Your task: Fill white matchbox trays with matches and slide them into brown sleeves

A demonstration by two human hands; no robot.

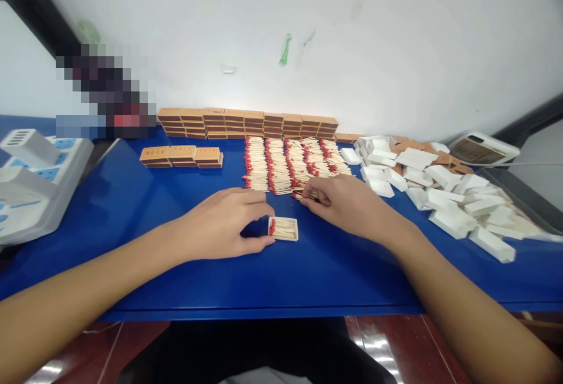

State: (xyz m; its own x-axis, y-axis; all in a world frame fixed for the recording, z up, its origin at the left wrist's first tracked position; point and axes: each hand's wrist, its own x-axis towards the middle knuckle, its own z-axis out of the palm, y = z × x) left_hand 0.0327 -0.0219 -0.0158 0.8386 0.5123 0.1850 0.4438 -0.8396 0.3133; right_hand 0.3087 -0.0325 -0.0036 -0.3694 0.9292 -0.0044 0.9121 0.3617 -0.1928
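A small white matchbox tray [284,236] lies on the blue table with several red-headed matches [285,228] in it. My left hand [229,223] grips the tray's left end between thumb and fingers. Beyond it, rows of loose matches [278,167] lie side by side, most heads pointing left. My right hand [338,202] is at the near edge of these rows, its thumb and fingertips pinched on matches there. The fingers partly hide what they hold, so the number of matches cannot be told.
Orange matchboxes [246,123] are stacked along the wall, with a shorter stack [182,156] in front at left. Empty white trays [457,202] and orange sleeves [422,148] are heaped at right, near a phone [484,148]. A power strip [53,196] with plugs stands at far left.
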